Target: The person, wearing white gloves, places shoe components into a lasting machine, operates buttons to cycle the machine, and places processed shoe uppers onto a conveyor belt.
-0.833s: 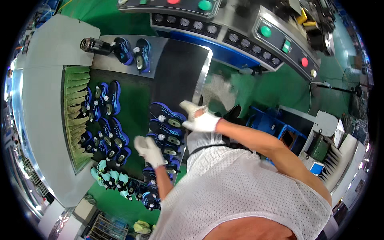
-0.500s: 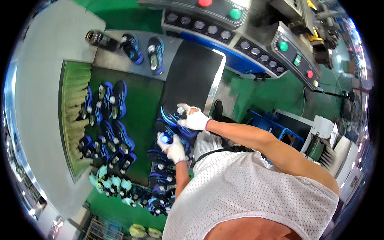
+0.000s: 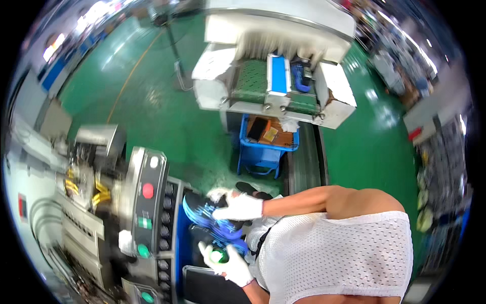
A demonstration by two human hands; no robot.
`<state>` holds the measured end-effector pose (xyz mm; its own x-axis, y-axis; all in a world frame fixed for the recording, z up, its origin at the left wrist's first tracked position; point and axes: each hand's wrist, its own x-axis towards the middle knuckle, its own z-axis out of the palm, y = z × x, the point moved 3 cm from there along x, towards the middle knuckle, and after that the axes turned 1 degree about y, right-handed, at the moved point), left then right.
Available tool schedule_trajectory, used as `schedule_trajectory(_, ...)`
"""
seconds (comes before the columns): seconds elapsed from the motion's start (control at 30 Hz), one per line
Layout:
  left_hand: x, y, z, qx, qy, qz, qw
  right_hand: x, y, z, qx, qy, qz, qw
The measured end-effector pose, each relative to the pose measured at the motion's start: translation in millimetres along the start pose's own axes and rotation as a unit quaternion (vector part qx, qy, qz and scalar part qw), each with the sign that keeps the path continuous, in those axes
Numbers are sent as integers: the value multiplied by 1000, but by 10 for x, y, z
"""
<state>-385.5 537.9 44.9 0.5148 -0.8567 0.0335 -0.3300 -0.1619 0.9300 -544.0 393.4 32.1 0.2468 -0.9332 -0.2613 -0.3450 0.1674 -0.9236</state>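
Note:
Two black-and-blue sports shoes are carried side by side, both smeared by motion. The farther shoe (image 3: 200,212) has light-blue wavy streaks, and my gloved right hand (image 3: 239,206) is closed round its upper part near the opening. Below it the nearer shoe (image 3: 230,237) shows a blue sole edge beside my gloved left hand (image 3: 234,266). My left thumb and fingers curl round a shiny round top (image 3: 218,255) with a green glint, which seems to belong to that shoe. Both hands wear white gloves.
Left of the shoes stands a machine control panel (image 3: 147,202) with red and green buttons and a row of round gauges. At the top, a conveyor machine (image 3: 253,81) with a bristle curtain carries another shoe (image 3: 300,76). A blue cart (image 3: 260,154) stands below it.
My view has swung round to the right, from the shoe-filled conveyor and dark tabletop to the control panel and another conveyor machine. Both shoes have come along in my hands, off the tabletop.

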Motion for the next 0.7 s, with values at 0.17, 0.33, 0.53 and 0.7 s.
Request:
schedule_trajectory(0.17, 825, 930, 1549, -16, -257, 150, 955, 382, 254, -2078, -52, 367, 49, 927)
schedule_trajectory(0.33, 1652, 1984, 3383, 23, -375, 292, 880, 1427, 11, -4226, -171, 539, -21, 824)
schedule_trajectory(0.53, 1770, 2228, 5491, -1, -415, 377, 828, 2933, 852, -5762, -378, 585, 92, 711)
schedule_trajectory(0.7, 2296, 2074, 5683, -48, -386, 276, 879, 2867, 1, -5150, -420, 519, 37, 744)
